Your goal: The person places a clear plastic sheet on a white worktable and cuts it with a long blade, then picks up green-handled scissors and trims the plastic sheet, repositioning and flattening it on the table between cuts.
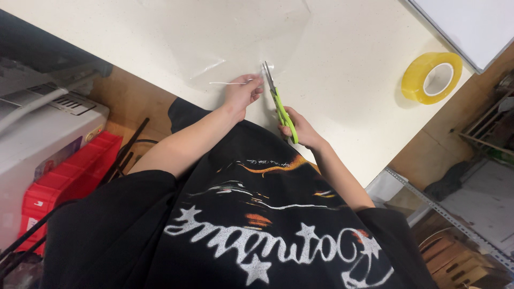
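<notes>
Gripping a pair of scissors by their lime-green handles, the right hand is closed around the loops, and the metal blades point away from the body toward the near edge of a clear plastic sheet. The blades stand slightly parted, with their tips at the sheet's edge. The left hand is just beside the blades, its fingers pinched shut on the near edge of the sheet, holding it against the pale speckled tabletop. The sheet lies flat on the table and spreads away from the hands toward the far side. Well apart to the right, a roll of yellowish clear tape stands on the same table, near the corner of a white board. Below the table on the left sit red plastic bins beside a white machine.
</notes>
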### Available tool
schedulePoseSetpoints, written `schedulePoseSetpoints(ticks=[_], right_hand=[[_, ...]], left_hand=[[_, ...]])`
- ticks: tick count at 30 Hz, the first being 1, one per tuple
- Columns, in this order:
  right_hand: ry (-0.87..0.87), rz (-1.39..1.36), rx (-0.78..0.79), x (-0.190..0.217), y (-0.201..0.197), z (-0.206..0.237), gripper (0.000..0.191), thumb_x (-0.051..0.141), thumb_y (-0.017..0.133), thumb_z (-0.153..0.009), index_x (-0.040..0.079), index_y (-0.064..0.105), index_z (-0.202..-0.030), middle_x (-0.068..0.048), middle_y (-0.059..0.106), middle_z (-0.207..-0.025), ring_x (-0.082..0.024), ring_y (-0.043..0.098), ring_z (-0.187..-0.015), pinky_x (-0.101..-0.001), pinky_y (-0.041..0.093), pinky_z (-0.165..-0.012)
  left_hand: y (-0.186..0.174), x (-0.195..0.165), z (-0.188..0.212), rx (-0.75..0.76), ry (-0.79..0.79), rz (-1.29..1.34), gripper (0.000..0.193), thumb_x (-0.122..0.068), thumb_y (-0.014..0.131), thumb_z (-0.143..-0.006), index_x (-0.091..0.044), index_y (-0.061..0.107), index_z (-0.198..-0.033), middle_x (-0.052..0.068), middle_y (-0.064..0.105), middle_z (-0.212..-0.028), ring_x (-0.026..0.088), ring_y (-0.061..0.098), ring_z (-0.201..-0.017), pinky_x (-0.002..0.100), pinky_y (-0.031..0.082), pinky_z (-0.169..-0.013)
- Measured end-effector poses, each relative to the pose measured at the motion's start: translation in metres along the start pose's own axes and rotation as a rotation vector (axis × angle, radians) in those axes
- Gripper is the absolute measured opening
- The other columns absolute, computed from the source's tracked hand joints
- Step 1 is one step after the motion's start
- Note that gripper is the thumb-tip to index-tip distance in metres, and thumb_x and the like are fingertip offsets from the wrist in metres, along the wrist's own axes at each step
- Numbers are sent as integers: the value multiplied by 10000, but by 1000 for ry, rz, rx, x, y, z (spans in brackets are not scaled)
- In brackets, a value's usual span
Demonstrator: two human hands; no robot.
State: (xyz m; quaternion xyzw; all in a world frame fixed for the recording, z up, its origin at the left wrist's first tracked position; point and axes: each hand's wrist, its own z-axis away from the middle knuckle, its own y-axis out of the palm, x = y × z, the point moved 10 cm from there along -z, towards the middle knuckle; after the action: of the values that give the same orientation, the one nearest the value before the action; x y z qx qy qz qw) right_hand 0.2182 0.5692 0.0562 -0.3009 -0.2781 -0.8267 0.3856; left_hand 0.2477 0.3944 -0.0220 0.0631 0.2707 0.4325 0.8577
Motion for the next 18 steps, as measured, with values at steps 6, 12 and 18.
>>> schedulePoseSetpoints(ticks=[6, 12, 18], right_hand=[[-5, 67, -10, 3, -1, 5, 1085, 762, 800, -663, 47, 494, -1418, 8, 571, -906, -96, 576, -778, -262, 513, -674], [-18, 76, -11, 4, -6, 6, 1088, 766, 797, -651, 56, 491, -1417, 8, 580, -910, -81, 580, -782, -250, 515, -674], [-26, 97, -18, 2, -5, 3, 1110, 788, 783, -619, 58, 499, -1405, 8, 579, -914, -77, 588, -782, -241, 518, -670]], left_hand=[[1, 0, 0, 16, 7, -20, 233, -132, 758, -902, -54, 697, -1113, 26, 725, -940, 110, 680, -825, 257, 549, -734], [3, -4, 4, -7, 3, -27, 235, -126, 756, -900, -58, 703, -1119, 17, 713, -933, 111, 682, -832, 265, 558, -742], [4, -10, 8, 3, 10, -40, 209, -124, 745, -899, -52, 723, -1094, 21, 714, -925, 112, 682, -840, 271, 562, -764]])
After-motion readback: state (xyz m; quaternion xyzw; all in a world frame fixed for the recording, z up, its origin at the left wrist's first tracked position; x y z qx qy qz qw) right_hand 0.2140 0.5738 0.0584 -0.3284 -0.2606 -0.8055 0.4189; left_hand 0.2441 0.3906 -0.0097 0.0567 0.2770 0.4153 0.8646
